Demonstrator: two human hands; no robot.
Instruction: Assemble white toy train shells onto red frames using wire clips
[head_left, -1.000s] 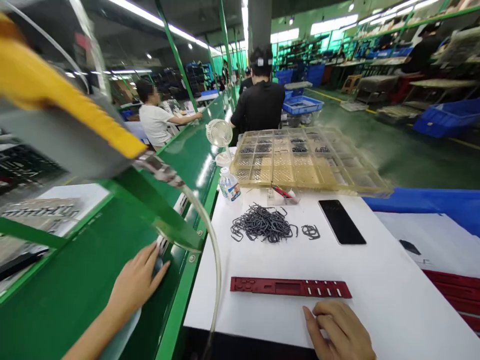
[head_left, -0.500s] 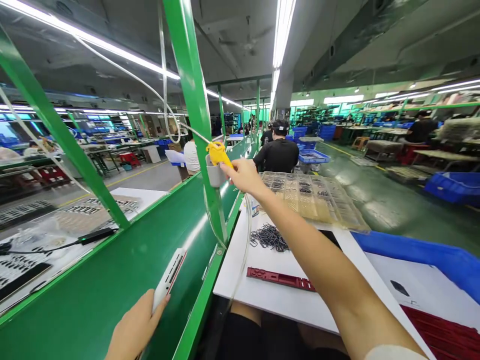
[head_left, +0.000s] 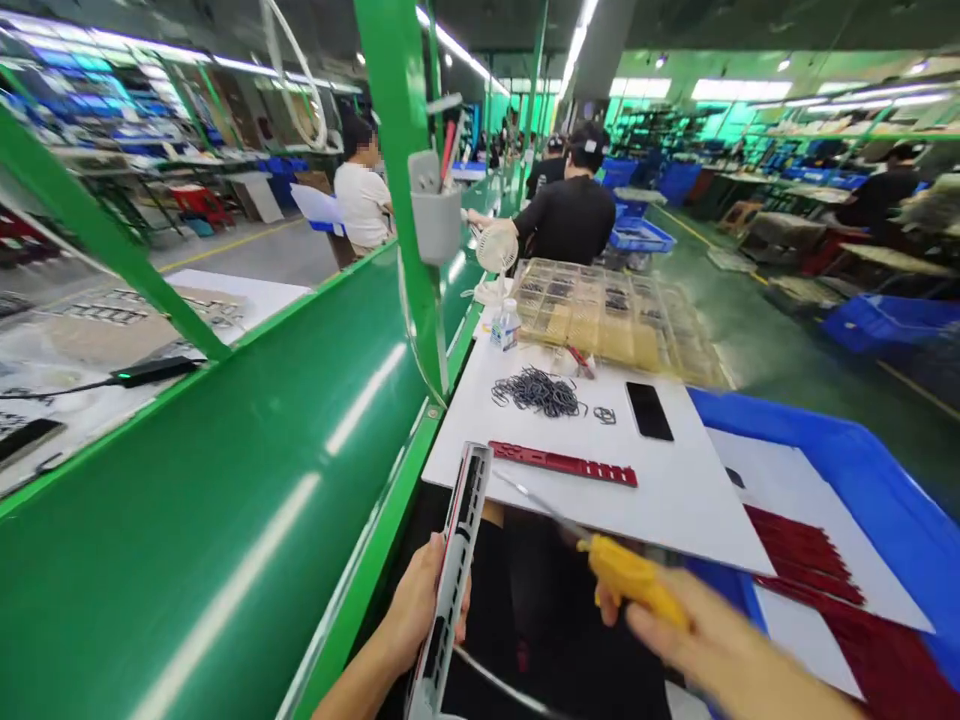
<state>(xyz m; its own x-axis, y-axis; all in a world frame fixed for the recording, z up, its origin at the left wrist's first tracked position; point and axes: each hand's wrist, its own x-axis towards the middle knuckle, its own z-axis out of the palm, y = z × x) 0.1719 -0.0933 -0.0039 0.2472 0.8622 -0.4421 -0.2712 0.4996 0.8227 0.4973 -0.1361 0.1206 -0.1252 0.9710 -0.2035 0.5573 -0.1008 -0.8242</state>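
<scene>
My left hand [head_left: 420, 605] is closed around a long, narrow white plastic part [head_left: 452, 575] with dark slots and a thin red line along one side. It is held tilted upward in front of the table edge. In my right hand [head_left: 697, 620], blurred by motion, is a yellow air blow gun [head_left: 634, 575] with a long thin metal nozzle pointing left toward the upper part of the white piece. Behind the nozzle, a dark red slotted strip [head_left: 562, 462] lies on the white tabletop [head_left: 457, 445].
A pile of dark bent clips [head_left: 540, 391], a black phone [head_left: 649, 411] and a small bottle [head_left: 508, 325] are on the table. A divided clear tray [head_left: 600, 330] stands behind. Rightward is a blue bin [head_left: 862, 450]; leftward, a green channel [head_left: 247, 480] and post with a grey holder [head_left: 437, 222].
The yellow air blow gun has come away from the grey holder, down and right with my right hand. My left hand has brought the white part rightward to the table edge. The view has tilted down.
</scene>
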